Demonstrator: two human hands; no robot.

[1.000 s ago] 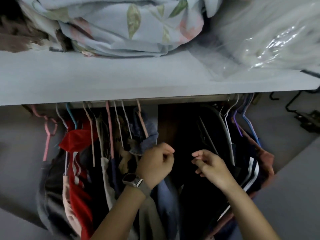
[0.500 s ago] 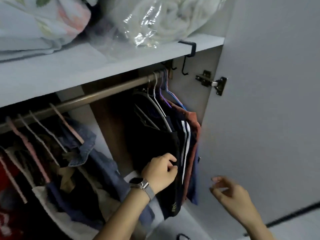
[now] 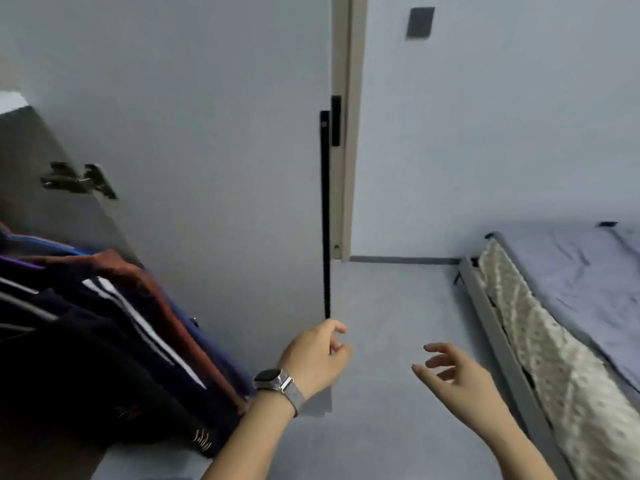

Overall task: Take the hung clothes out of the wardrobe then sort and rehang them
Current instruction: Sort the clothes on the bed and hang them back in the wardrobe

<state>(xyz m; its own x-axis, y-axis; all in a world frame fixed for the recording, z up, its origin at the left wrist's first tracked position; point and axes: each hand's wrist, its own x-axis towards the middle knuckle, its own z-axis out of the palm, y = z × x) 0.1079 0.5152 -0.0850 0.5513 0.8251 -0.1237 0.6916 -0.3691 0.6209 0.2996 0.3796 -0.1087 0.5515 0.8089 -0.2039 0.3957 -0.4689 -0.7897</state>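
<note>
Several dark hung clothes (image 3: 104, 348), black, navy with white stripes and rust red, hang at the lower left inside the wardrobe. My left hand (image 3: 317, 358), with a watch on its wrist, is at the lower edge of the open wardrobe door (image 3: 207, 150), fingers loosely curled, holding nothing that I can see. My right hand (image 3: 453, 374) hovers over the floor to the right, fingers spread and empty. Both hands are away from the clothes.
The grey door has a long black handle (image 3: 325, 209) along its edge and a hinge (image 3: 79, 180) on the left. A bed (image 3: 571, 289) with a lilac sheet and a cream blanket stands on the right. Grey floor (image 3: 388, 306) lies between.
The view has swung right, from the wardrobe rail to the door, floor and bed. My left hand let go of the dark garment and both hands moved right, away from the clothes.
</note>
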